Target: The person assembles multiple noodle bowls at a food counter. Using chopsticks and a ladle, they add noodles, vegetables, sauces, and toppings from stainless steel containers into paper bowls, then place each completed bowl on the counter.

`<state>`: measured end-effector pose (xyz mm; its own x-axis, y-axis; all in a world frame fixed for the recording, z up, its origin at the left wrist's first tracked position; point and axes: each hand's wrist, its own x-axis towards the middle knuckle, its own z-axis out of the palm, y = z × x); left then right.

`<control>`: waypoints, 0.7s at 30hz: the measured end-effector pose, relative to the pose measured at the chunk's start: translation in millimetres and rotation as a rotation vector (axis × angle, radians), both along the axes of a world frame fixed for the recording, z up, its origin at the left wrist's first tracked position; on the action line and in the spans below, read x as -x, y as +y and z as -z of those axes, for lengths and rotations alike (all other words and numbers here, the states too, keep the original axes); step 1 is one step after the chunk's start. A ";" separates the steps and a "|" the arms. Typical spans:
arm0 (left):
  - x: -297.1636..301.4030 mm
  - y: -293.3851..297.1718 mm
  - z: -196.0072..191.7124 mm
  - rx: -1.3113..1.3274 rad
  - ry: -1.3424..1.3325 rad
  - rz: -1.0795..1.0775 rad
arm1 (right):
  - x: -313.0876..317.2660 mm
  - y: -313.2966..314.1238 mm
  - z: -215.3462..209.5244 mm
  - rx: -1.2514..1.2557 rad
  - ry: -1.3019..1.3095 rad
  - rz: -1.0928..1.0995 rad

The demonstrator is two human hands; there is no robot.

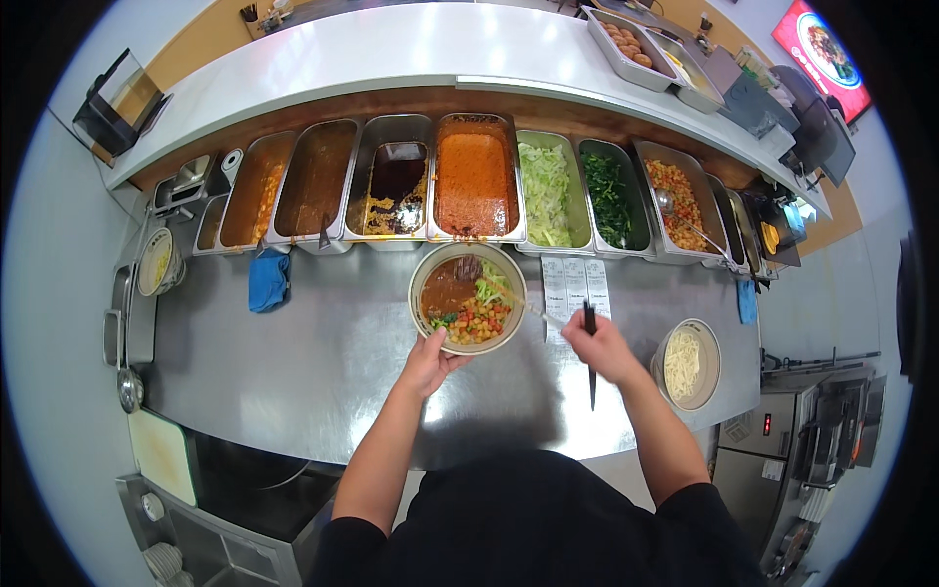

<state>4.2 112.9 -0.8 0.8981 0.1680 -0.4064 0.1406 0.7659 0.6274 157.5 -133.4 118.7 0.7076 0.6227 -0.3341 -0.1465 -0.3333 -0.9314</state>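
A round bowl (416, 293) is held over the steel counter by my left hand (427, 365), its fingers under and thumb at the near-left rim. Inside it are brown sauce (446, 292), a dark brown lump (468, 269), shredded lettuce (492, 286) and diced orange-red vegetables (476, 321). My right hand (601, 348) is closed round a spoon (543, 314), whose far end reaches into the bowl at the lettuce. A slim black stick-like utensil (591, 377) also runs through that hand; its kind cannot be made out.
Behind the bowl stands a row of steel pans, including orange sauce (476, 181), lettuce (546, 191), chopped greens (609, 201) and diced vegetables (675, 201). Paper slips (563, 279) lie right of the bowl. A noodle bowl (715, 367) sits at right, a blue cloth (268, 282) at left.
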 end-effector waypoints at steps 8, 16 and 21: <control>2.5 6.5 13.8 0.082 -0.015 0.032 | 56.6 -2.8 8.9 0.351 -0.878 -0.328; 0.9 6.1 7.8 0.085 -0.016 0.026 | 60.1 -2.0 10.2 0.363 -0.930 -0.231; 1.5 5.9 10.4 0.092 -0.031 0.034 | 62.1 -6.2 14.1 0.347 -0.879 -0.204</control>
<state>2.7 118.8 -11.2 0.9152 0.1005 -0.3903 0.1490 0.8155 0.5592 95.3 -139.6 104.6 0.6820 0.7275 0.0747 0.6471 -0.5527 -0.5251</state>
